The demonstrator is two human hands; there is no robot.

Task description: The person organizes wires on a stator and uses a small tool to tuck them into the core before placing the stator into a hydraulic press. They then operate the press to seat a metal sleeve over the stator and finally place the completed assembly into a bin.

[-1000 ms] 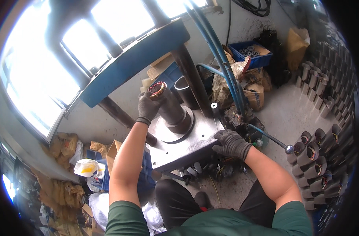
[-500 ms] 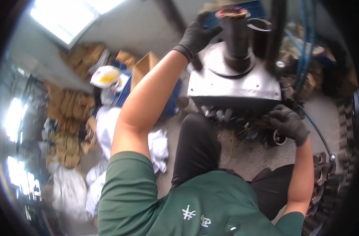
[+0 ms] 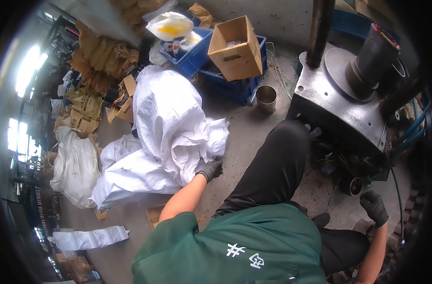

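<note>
My left hand (image 3: 212, 171), in a dark grey glove, is low beside a large white woven sack (image 3: 171, 109), near the sack's gathered end. Its fingers are mostly hidden, and whether they touch the sack cannot be made out. On the right, my right hand (image 3: 375, 208), gloved the same way, hovers above the floor with its fingers curled in and nothing visible in them. Close to it stands a small dark ring-shaped cylinder (image 3: 353, 186). Ahead on the right is a metal press (image 3: 336, 94), bearing a dark upright cylinder (image 3: 372, 54) on a round plate.
A cardboard box (image 3: 235, 49) sits on a blue crate (image 3: 251, 87), beside another blue bin (image 3: 192, 54). An open metal cylinder (image 3: 266, 99) stands on the floor left of the press. More sacks (image 3: 76, 165) and brown bags (image 3: 83, 113) are piled at left. Blue hoses (image 3: 414, 128) hang at right.
My left hand has left the press top and come down to the white sack. My right hand has drawn back from under the press, fingers more curled. The view has swung left.
</note>
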